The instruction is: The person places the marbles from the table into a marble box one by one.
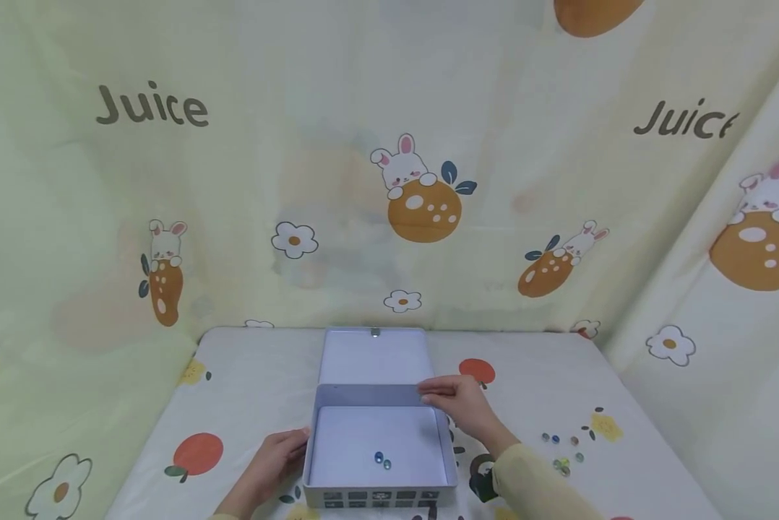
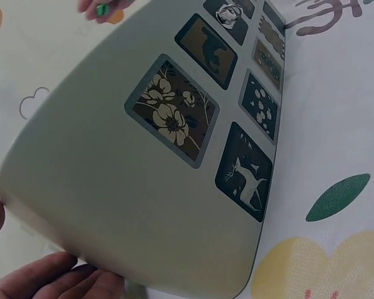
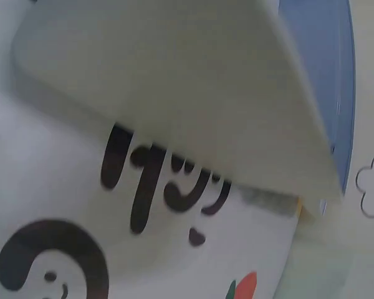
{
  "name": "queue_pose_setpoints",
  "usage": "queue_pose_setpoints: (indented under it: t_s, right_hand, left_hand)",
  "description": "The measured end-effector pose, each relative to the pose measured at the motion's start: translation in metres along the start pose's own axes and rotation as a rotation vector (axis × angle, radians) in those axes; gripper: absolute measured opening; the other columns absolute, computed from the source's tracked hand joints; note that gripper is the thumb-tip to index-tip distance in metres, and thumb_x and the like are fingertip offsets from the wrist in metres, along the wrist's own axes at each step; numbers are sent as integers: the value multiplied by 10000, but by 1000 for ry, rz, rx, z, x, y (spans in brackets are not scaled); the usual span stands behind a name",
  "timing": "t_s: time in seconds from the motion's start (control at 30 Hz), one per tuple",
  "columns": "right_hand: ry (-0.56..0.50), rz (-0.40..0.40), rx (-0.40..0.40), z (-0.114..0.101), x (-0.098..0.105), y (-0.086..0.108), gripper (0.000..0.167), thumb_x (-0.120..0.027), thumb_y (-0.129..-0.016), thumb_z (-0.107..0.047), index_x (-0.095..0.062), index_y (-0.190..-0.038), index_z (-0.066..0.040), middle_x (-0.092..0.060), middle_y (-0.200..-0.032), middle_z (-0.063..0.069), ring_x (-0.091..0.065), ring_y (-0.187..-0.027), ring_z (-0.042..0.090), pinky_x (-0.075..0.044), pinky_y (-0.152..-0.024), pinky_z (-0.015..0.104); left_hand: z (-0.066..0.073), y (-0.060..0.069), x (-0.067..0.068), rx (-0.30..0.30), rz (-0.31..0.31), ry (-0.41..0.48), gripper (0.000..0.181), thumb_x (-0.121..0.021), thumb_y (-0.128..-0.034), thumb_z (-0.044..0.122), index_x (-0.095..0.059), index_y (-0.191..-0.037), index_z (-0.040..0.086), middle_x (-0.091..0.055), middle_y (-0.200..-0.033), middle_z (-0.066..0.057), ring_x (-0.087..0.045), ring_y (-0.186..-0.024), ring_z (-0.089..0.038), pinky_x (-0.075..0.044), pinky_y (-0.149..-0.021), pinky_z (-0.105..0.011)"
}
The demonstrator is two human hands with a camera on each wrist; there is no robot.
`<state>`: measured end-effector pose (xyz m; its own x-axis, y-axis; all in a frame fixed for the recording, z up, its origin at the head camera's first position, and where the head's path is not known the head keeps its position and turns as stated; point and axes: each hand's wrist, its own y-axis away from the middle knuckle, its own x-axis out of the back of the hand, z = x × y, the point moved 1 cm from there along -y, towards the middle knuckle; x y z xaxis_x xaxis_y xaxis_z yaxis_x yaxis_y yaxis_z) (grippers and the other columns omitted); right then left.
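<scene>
An open pale box (image 1: 310, 462) stands on the table, its raised lid (image 1: 375, 357) at the back. Inside lie a blue marble (image 1: 379, 457) and a greenish marble (image 1: 386, 464). My left hand (image 1: 275, 461) touches the box's left wall with fairly straight fingers; in the left wrist view its fingers (image 2: 62, 280) lie along the box's edge. My right hand (image 1: 464, 408) is over the back right part of the box. It pinches a small green marble (image 2: 102, 10), seen in the left wrist view. The right wrist view shows mostly the box's outer wall (image 3: 174, 81).
Several marbles (image 1: 555, 439) lie loose on the table to the right of the box, some of them close together (image 1: 561, 466). A patterned cloth (image 1: 246, 375) covers the table. Behind it hangs a curtain (image 1: 337, 108) with rabbits, flowers and lettering.
</scene>
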<state>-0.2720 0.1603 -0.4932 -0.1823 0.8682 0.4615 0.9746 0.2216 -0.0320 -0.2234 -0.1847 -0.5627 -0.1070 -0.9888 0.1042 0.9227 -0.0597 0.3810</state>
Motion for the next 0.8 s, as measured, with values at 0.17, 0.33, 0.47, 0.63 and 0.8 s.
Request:
queue_pose_setpoints:
  t_s: [0.17,0.33,0.47,0.63,0.8]
  right_hand:
    - [-30,-19,5,-7,-12,-4,281,-766,-897,-65,-753,-1171,-4,-775,-1149,131,-763,-1035,236,-647,-890,310]
    - [-43,-13,12,-10,-12,-2,291,-753,-900,-36,-745,-1189,-7,-768,-1169,143,-760,-1054,258,-645,-892,316]
    - [-31,-10,11,-8,-8,0,284,-746,-908,-37,-745,-1190,-12,-768,-1167,137,-760,-1049,254,-645,-899,322]
    - [-13,-1,4,-2,1,4,278,-738,-918,-45,-744,-1195,-17,-770,-1166,130,-760,-1055,242,-641,-906,312]
    - [-28,44,10,19,29,19,307,-746,-913,-54,-722,-1207,30,-760,-1175,174,-763,-1047,199,-641,-890,273]
  left_hand:
    - [-2,-2,-1,0,-14,-8,545,-508,-1073,306,-540,-1359,-157,-547,-1430,-325,-536,-1356,-462,-544,-1068,-525]
    - [-3,-3,0,-3,-15,-17,541,-491,-1079,305,-540,-1362,-154,-543,-1437,-322,-529,-1362,-462,-539,-1073,-528]
    - [-4,-3,0,-3,-16,-28,567,-492,-1078,329,-534,-1367,-157,-544,-1437,-320,-531,-1362,-459,-539,-1074,-525]
    - [-3,-2,0,7,-13,-41,594,-504,-1072,357,-533,-1367,-158,-550,-1432,-320,-539,-1356,-456,-544,-1071,-519]
    - [-2,-2,1,13,-20,-43,595,-512,-1068,360,-533,-1367,-154,-557,-1426,-316,-548,-1348,-453,-554,-1062,-512]
